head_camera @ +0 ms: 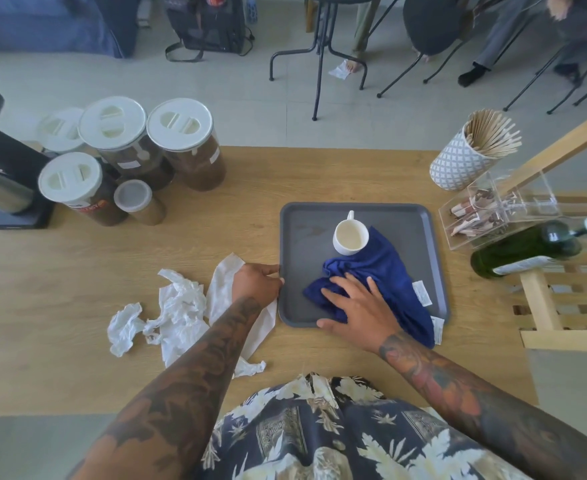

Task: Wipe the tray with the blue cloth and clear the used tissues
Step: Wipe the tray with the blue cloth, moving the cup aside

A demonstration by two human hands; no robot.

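Two hands at the grey tray.
Right hand presses the blue cloth, fingers spread; left hand grips the tray's edge, fingers curled.

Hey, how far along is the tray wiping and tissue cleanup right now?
Nothing looks finished. In hand: the right hand presses the blue cloth flat on the grey tray, while the left hand steadies the tray's edge. Left: a white cup sits on the tray, and crumpled tissues lie on the table.

One head-worn wide-angle view looks steeply down and forward, close over the counter, floor beyond.
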